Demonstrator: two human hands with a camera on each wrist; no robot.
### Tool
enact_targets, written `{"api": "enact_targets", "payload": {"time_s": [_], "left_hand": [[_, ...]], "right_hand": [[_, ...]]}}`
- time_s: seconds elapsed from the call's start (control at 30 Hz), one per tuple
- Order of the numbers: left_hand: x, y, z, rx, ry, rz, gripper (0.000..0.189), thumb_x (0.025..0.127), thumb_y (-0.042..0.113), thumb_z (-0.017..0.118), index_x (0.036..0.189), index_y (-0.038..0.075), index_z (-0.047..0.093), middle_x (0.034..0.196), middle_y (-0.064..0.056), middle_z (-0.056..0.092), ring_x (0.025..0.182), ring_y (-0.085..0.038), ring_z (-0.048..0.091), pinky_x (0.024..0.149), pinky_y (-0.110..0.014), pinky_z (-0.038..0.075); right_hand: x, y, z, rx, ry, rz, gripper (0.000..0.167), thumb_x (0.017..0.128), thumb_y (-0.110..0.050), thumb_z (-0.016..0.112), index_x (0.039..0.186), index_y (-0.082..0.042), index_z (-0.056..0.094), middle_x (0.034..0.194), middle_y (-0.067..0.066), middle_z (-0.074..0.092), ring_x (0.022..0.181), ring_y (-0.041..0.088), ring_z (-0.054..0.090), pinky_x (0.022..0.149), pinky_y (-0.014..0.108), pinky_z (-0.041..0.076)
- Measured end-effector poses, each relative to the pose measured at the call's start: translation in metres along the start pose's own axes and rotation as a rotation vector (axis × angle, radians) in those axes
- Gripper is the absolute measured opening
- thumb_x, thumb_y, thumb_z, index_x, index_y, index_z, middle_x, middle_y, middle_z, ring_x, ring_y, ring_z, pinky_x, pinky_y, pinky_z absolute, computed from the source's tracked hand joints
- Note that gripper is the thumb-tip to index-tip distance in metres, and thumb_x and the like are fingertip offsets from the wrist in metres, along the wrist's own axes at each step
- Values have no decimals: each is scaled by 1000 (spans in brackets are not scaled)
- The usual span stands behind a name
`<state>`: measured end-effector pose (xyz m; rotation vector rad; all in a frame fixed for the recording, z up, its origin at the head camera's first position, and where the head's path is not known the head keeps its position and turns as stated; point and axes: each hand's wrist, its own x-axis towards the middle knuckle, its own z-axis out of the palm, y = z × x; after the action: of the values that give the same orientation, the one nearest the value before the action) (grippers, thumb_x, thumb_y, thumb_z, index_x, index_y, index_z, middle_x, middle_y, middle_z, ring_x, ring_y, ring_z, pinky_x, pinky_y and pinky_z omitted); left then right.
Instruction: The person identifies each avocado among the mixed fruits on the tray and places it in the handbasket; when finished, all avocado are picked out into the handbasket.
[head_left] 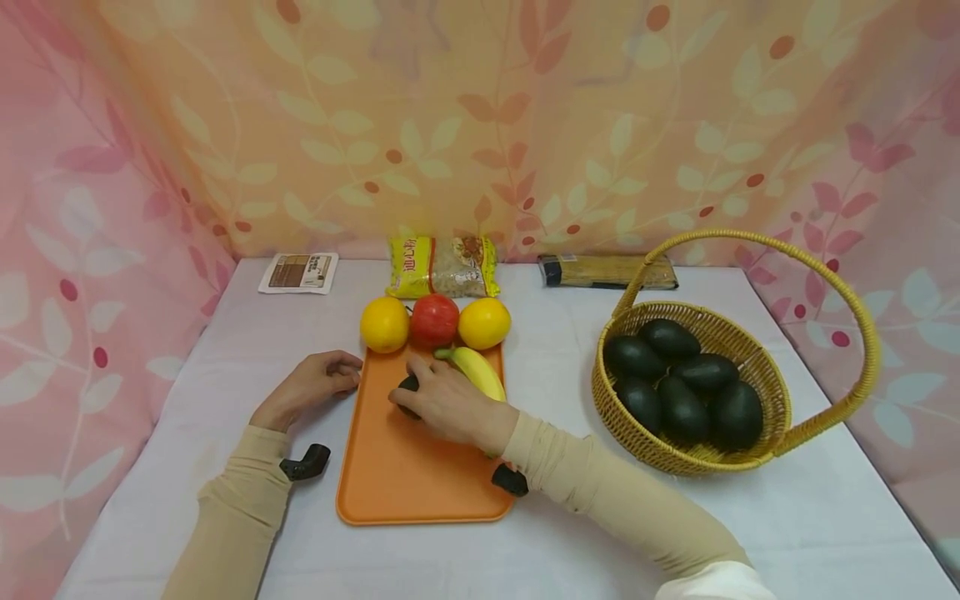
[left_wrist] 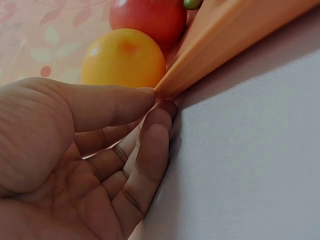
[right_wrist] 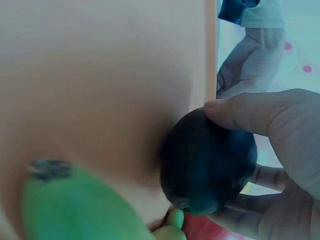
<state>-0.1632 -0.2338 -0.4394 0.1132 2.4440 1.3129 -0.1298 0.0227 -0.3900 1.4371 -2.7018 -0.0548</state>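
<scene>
My right hand (head_left: pixel 453 404) grips a dark avocado (head_left: pixel 408 395) over the orange tray (head_left: pixel 420 483). In the right wrist view, the thumb lies on one side of that avocado (right_wrist: pixel 207 160) and fingers on the other. Beside it on the tray is a banana (head_left: pixel 480 372), whose tip shows large in the right wrist view. At the tray's left edge my left hand (head_left: pixel 313 385) pinches the rim between thumb and fingertips, seen closely in the left wrist view. An orange (head_left: pixel 385 325), a red apple-like fruit (head_left: pixel 434 321) and a yellow lemon-like fruit (head_left: pixel 484 323) line the tray's far end.
On the right stands a wicker basket (head_left: pixel 611 408) with a tall handle, holding several avocados (head_left: pixel 682 408). Along the back lie a brown-and-white packet (head_left: pixel 298 272), a yellow food bag (head_left: pixel 442 267) and a long flat package (head_left: pixel 607 272). Patterned curtains enclose the white table (head_left: pixel 570 542).
</scene>
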Motion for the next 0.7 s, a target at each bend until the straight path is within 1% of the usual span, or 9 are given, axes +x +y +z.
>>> {"api": "enact_targets", "payload": {"time_s": [0.1,0.17,0.23,0.33,0.4,0.5,0.57,0.63,0.7], "left_hand": [[-1,1,0,-8,-2,-6,38,94,12,60,127,-6,55,108,-17,67,86,-11,60,77,-23,51],[-1,1,-1,-1,0,-9,38,94,13,61,127,-5,55,106,-16,67,85,-11,60,77,-24,50],[-1,1,0,10,4,-9,38,94,14,62,127,-4,56,104,-15,68,85,-12,59,78,-24,49],[0,-1,0,22,9,0,37,94,15,62,126,-3,57,103,-15,67,85,-13,59,78,-24,48],[0,-1,0,22,10,1,37,94,15,62,126,-3,57,103,-15,67,85,-13,59,78,-25,48],[0,0,0,21,7,1,36,94,15,62,125,-3,57,103,-15,67,84,-14,58,77,-25,48],[0,0,0,17,7,4,36,94,13,62,124,-4,57,103,-16,67,84,-14,58,76,-25,49],[-1,0,-1,15,8,9,35,94,12,62,124,-5,57,102,-16,67,84,-14,58,76,-24,49],[-1,1,-1,17,10,7,35,94,12,62,124,-5,57,103,-16,67,85,-14,58,77,-23,48]], "right_hand": [[-6,1,-1,43,-21,5,41,93,-33,65,133,-28,57,124,11,53,95,25,58,83,31,53],[-11,3,-5,108,-25,25,50,91,-34,68,137,-26,53,129,12,52,101,25,58,86,32,53],[-19,7,-11,180,3,45,56,88,-33,71,139,-24,51,132,13,51,105,25,57,89,33,52],[-33,17,-25,255,113,80,59,85,-28,72,140,-21,51,132,13,52,105,24,57,89,34,52],[-44,27,-36,267,205,103,60,83,-26,72,139,-19,52,127,13,52,102,23,56,88,34,52],[-65,42,-51,278,320,164,59,80,-24,72,136,-18,56,123,12,51,103,22,55,86,35,53],[-80,51,-60,291,375,214,57,79,-24,74,133,-17,58,122,12,50,104,23,55,85,37,53],[-95,61,-67,302,417,273,57,77,-23,76,131,-15,59,125,13,50,106,26,56,84,40,54],[-112,70,-73,303,441,335,59,76,-22,78,131,-13,58,128,15,49,106,29,58,84,44,55]]}}
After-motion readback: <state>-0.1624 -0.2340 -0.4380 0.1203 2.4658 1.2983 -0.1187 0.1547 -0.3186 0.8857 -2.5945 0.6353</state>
